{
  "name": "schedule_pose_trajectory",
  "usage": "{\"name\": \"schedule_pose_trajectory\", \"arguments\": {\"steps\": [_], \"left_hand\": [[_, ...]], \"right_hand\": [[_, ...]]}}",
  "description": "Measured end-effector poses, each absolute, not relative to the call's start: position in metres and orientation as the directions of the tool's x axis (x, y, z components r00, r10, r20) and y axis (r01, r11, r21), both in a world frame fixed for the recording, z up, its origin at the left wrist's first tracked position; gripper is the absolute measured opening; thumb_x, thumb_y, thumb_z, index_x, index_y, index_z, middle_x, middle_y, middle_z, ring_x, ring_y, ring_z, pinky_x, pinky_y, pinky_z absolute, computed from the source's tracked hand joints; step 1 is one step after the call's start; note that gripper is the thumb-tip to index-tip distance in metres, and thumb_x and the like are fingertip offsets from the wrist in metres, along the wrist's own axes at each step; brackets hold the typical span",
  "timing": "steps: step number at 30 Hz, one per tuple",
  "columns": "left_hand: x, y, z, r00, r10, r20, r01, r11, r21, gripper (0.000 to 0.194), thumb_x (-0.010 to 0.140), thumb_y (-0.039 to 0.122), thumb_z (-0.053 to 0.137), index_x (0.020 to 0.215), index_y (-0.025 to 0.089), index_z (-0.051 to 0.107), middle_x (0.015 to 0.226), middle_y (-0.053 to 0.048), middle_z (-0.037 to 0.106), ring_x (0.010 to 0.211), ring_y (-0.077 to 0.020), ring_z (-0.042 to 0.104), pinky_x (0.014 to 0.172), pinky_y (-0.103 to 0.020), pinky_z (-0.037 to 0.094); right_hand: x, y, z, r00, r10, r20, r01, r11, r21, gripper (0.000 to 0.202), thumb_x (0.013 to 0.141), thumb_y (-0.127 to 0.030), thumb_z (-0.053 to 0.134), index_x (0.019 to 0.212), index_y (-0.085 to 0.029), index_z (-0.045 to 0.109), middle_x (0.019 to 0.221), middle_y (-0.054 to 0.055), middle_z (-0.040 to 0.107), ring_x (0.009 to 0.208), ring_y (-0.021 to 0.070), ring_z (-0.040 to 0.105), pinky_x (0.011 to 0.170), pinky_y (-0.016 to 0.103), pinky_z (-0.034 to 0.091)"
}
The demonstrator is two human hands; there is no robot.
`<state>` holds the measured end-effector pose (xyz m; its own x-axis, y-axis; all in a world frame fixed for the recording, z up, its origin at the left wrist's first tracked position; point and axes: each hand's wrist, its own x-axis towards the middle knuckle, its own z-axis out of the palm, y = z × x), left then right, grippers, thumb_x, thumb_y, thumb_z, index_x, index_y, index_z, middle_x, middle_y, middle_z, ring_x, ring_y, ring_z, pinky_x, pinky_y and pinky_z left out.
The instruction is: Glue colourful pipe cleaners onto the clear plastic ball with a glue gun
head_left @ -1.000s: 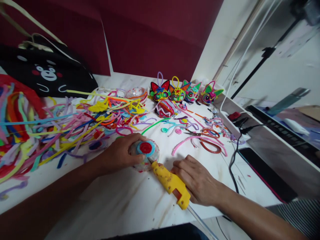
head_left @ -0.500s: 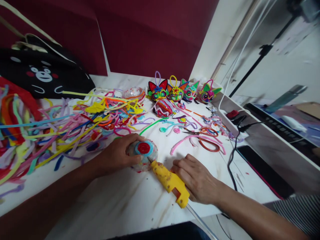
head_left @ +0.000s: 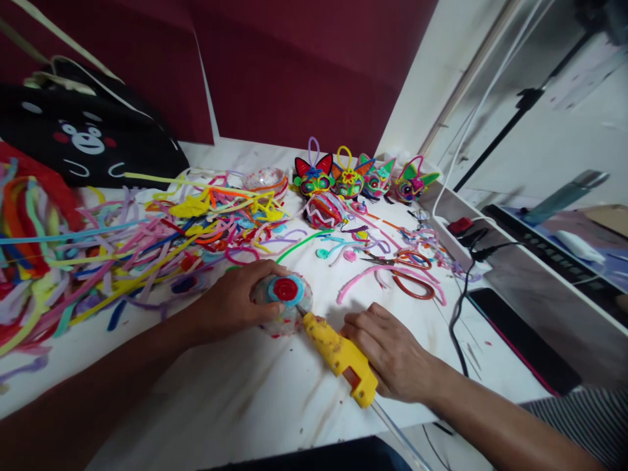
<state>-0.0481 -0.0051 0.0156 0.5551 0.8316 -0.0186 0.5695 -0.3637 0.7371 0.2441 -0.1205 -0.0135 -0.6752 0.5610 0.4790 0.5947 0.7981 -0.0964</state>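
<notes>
My left hand (head_left: pixel 243 297) is closed around the side of a clear, rounded plastic piece (head_left: pixel 297 325) on the table. On top of that piece sits a coiled disc (head_left: pixel 286 289), red in the middle with a light blue ring around it. My right hand (head_left: pixel 387 347) grips a yellow glue gun (head_left: pixel 338 353), and a clear glue stick (head_left: pixel 397 435) sticks out of its back end. The gun's metal nozzle meets the edge of the blue ring; whether glue is coming out is too small to tell.
Colourful pipe cleaners (head_left: pixel 122 261) are heaped on the left. Several decorated cat-like heads (head_left: pixel 314 180) stand at the back beside a striped ball (head_left: pixel 324 209) and a clear bowl (head_left: pixel 265 180). Orange-handled scissors (head_left: pixel 412 286), a black phone (head_left: pixel 523 340) and a power strip (head_left: pixel 458 242) lie right.
The glue gun nozzle has stayed close to the disc's edge, with only a slight shift. The whole view has moved a little; both hands keep their holds.
</notes>
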Motion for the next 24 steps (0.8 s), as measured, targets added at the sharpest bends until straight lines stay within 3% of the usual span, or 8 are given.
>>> {"name": "schedule_pose_trajectory", "arguments": {"steps": [12,16,24], "left_hand": [[-0.0460,-0.0065,0.0189,0.549,0.834,-0.062,0.560,-0.311,0.768,0.056,0.068,0.051,0.066,0.118,0.025,0.066,0.121,-0.008,0.074,0.116,-0.0360,0.070,0.101,-0.047,0.056],[-0.0462,-0.0066,0.0185,0.552,0.832,-0.059,0.551,-0.311,0.774,0.055,0.068,0.051,0.067,0.118,0.026,0.066,0.123,-0.007,0.075,0.113,-0.0352,0.071,0.098,-0.045,0.057],[-0.0455,-0.0074,0.0218,0.550,0.833,-0.067,0.575,-0.319,0.753,0.055,0.068,0.050,0.067,0.117,0.025,0.068,0.119,-0.006,0.076,0.111,-0.0339,0.071,0.097,-0.043,0.056]], "right_hand": [[0.2434,-0.1195,-0.0134,-0.673,0.551,0.493,0.585,0.805,-0.099,0.040,0.115,-0.033,0.026,0.114,-0.010,0.060,0.100,0.016,0.070,0.080,0.0233,0.062,0.073,0.039,0.041],[0.2459,-0.1198,-0.0137,-0.655,0.567,0.500,0.603,0.791,-0.107,0.033,0.114,-0.035,0.036,0.113,-0.012,0.059,0.099,0.014,0.070,0.084,0.0240,0.063,0.074,0.039,0.043],[0.2468,-0.1202,-0.0133,-0.660,0.566,0.494,0.602,0.792,-0.102,0.033,0.114,-0.035,0.034,0.114,-0.013,0.058,0.100,0.015,0.071,0.084,0.0240,0.062,0.074,0.039,0.045]]}}
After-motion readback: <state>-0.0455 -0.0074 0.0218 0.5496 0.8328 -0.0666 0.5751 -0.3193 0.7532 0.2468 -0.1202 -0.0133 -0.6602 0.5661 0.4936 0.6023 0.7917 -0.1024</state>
